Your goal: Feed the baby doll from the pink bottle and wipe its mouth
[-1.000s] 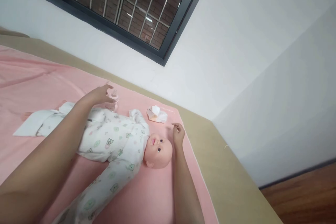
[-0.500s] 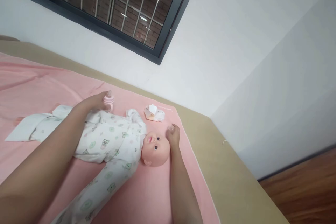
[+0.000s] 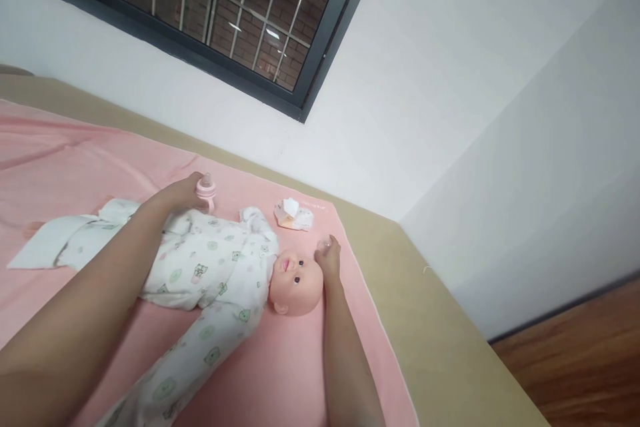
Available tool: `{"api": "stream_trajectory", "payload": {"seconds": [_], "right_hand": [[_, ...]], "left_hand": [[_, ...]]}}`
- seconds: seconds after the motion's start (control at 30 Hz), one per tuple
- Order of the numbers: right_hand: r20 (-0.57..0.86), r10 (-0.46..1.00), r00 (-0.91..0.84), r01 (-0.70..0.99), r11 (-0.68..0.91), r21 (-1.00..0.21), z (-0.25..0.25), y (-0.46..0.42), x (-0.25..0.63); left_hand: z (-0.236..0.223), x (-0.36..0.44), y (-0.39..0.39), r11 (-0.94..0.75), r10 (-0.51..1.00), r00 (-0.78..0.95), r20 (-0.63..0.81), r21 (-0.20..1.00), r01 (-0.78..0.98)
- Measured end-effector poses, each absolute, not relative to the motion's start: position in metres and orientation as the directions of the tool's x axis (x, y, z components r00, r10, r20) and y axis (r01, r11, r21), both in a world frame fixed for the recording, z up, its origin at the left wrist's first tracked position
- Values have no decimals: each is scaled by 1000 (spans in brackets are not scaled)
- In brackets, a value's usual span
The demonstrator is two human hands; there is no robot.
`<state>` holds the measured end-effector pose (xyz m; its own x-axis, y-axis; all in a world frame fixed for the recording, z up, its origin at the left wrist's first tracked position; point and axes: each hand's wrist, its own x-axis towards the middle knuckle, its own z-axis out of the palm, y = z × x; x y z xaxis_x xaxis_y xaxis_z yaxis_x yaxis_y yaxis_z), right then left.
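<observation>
A baby doll [image 3: 210,263] in white printed clothes lies on its back, its head toward the right. My left hand [image 3: 186,192] reaches across the doll's body and is closed round a pink baby bottle [image 3: 206,191] with a clear nipple on top. Beyond the doll's head, my right hand [image 3: 329,257] is closed on a small clear cap [image 3: 324,245], partly hidden by the fingers. A small crumpled packet with white tissue [image 3: 294,215] lies between the two hands, touched by neither.
A pink blanket [image 3: 265,360] lies under the doll on a tan surface [image 3: 425,320]. Behind it rises a white wall [image 3: 390,100] with a dark-framed, barred window [image 3: 220,13]. Brown wood panelling [image 3: 590,353] shows at the lower right.
Both hands keep nearly the same places and grips. The view has shifted very slightly; the doll and the packet lie as before.
</observation>
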<state>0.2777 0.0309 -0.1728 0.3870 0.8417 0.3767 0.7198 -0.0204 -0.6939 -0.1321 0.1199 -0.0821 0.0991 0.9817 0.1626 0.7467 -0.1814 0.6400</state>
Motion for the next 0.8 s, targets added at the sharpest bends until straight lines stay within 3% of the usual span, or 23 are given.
{"api": "stream_trajectory", "payload": {"seconds": [0.2, 0.33, 0.6, 0.8], "right_hand": [[334, 833, 442, 699, -86, -710, -173, 38, 278], [383, 807, 449, 691, -42, -721, -177, 38, 277], [331, 810, 485, 636, -66, -769, -173, 42, 283], [452, 753, 478, 564, 131, -815, -153, 41, 277]], "left_hand": [[-87, -134, 123, -204, 974, 103, 203, 580, 789], [-88, -133, 124, -223, 967, 109, 229, 565, 794], [-70, -132, 119, -242, 964, 112, 243, 614, 751], [-50, -110, 117, -308, 945, 118, 306, 708, 635]]}}
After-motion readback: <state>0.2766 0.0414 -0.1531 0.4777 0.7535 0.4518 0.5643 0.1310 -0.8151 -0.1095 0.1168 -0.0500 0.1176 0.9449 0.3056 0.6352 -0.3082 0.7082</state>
